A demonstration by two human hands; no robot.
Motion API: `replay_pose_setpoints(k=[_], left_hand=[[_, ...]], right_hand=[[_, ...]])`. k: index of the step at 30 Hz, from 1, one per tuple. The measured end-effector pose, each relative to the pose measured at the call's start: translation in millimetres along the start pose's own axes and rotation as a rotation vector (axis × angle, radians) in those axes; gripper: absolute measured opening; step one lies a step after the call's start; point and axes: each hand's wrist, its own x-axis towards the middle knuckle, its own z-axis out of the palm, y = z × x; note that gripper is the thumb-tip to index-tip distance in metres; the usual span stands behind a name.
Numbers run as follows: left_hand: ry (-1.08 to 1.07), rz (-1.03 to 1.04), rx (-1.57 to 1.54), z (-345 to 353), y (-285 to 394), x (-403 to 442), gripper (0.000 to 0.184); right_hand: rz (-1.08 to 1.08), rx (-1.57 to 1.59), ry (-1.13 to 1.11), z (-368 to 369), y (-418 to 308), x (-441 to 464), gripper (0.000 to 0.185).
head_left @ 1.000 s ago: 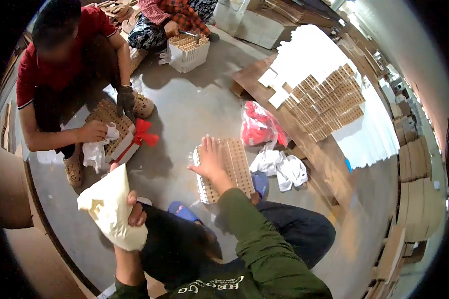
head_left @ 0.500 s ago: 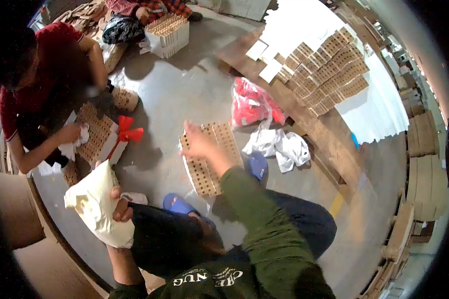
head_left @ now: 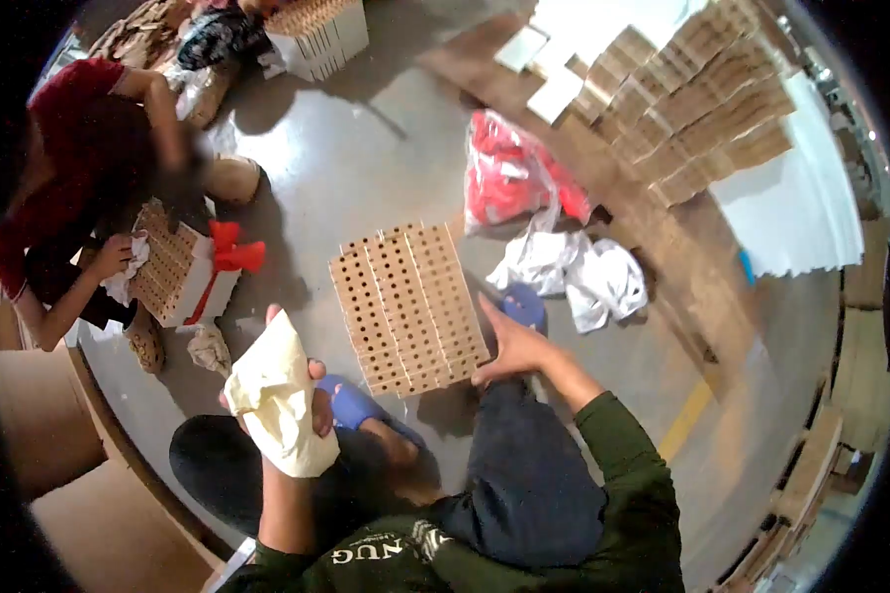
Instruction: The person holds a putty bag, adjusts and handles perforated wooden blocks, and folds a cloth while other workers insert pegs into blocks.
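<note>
My left hand [head_left: 320, 397] is closed around a crumpled pale yellow bundle [head_left: 279, 400]; whether it is cloth or a bag, I cannot tell. In front of my legs stands a block of brown cardboard strips [head_left: 394, 314], its top dotted with rows of round holes. Thin pale lines split the top into strips. My right hand [head_left: 514, 341] rests against the block's right side near the lower corner, thumb and fingers spread apart. The bundle is to the left of the block, apart from it.
A person in a red shirt [head_left: 89, 128] sits at left, wiping a similar holed block [head_left: 173, 267] tied with red ribbon [head_left: 235, 249]. A plastic bag of red material [head_left: 514, 178] and white cloths [head_left: 578, 272] lie right. Cardboard pieces [head_left: 692, 94] cover a board behind.
My right hand has moved from above the block's top to its right side. My left hand has brought the bundle rightward, nearer the block. The view has shifted.
</note>
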Motion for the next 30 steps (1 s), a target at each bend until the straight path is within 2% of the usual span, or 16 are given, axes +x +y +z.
replay_pose_setpoints(k=[1, 2, 4, 6, 7, 9, 13, 16, 18, 19, 22, 25, 27, 28, 29, 30], left_hand=[[-0.039, -0.032, -0.03, 9, 0, 9, 0.08], [-0.045, -0.068, -0.171, 16, 0, 17, 0.099], [-0.008, -0.077, -0.117, 26, 0, 29, 0.102], [-0.06, -0.126, -0.211, 9, -1, 37, 0.097], [0.011, -0.139, -0.215, 12, -2, 37, 0.091], [0.031, -0.159, -0.235, 0, -6, 36, 0.081], [0.049, -0.118, -0.199, 2, -15, 36, 0.067], [0.043, -0.082, -0.127, 10, -31, 33, 0.072], [0.012, -0.143, 0.026, 14, -36, 35, 0.087], [0.068, -0.122, -0.057, 17, -39, 39, 0.105], [0.07, -0.138, -0.03, 11, -40, 51, 0.106], [0.06, -0.173, -0.057, 11, -43, 55, 0.105], [0.095, -0.195, -0.077, 8, -54, 56, 0.103], [0.114, -0.202, -0.083, 6, -59, 58, 0.102], [0.133, -0.206, -0.07, 1, -63, 60, 0.101], [0.151, -0.209, -0.047, -6, -66, 65, 0.1]], right_hand=[[-0.104, 0.086, 0.036, 10, 6, 5, 0.134], [-0.199, 0.179, 0.083, 19, 13, 11, 0.138], [-0.066, 0.195, 0.015, 10, 7, 10, 0.142], [-0.075, 0.035, -0.003, 32, 28, 14, 0.137], [-0.07, -0.013, -0.011, 40, 35, 15, 0.135], [-0.126, 0.096, 0.166, 39, 28, 22, 0.124], [-0.127, 0.138, 0.117, 41, 33, 24, 0.113], [-0.324, 0.155, 0.286, 53, 41, 32, 0.113], [-0.299, 0.153, 0.29, 57, 38, 41, 0.113], [-0.264, 0.104, 0.281, 56, 33, 49, 0.116], [-0.206, 0.125, 0.232, 42, 20, 58, 0.121], [-0.288, 0.105, 0.346, 58, 38, 67, 0.121], [-0.18, 0.168, 0.336, 71, 65, 61, 0.109], [-0.237, 0.132, 0.393, 73, 67, 54, 0.104], [-0.055, 0.19, 0.185, 74, 63, 55, 0.09], [-0.074, 0.172, 0.262, 73, 60, 54, 0.061]])
